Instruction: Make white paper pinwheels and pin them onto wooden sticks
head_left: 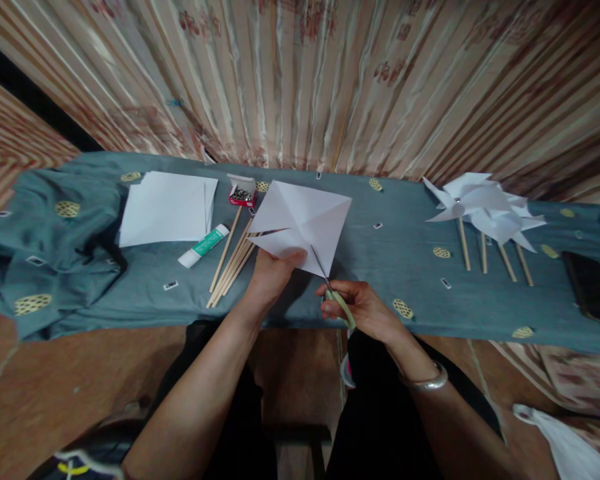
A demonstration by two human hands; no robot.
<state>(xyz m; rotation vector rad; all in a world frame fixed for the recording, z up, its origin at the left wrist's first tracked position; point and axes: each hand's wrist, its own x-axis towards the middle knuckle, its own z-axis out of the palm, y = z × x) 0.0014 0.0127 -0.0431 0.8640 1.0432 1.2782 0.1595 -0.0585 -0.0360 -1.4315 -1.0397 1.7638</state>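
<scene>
White, with creases meeting near its middle, one sheet [320, 213] is held up over the near half of the blue-grey cloth [395, 227], between the sticks on the left and bare cloth on the right. One slit runs inward from its left corner. Two hands are at work. The left hand [275, 270] pinches the sheet by its near side, thumb on top; its fingers are hidden underneath. The right hand [363, 307] grips one pair of scissors [347, 310], fingers curled about the pale green handles, the blades at the sheet's near corner. One bracelet [433, 380] circles the right wrist.

To the left lies one stack [165, 207] of white paper, edges uneven; how many sheets it has cannot be told. Just beside it is one green and white tube [205, 245]. One small red box [250, 202] stands with its lid raised, many little metal pieces inside, too small to count. Below it one stick [225, 250] lies slightly apart from a bundle [236, 272] of several more, overlapping.

Far right, four sticks show under a cluster of white pinwheels [493, 200] whose heads overlap too much to count. Near them lies one dark phone [590, 287].
</scene>
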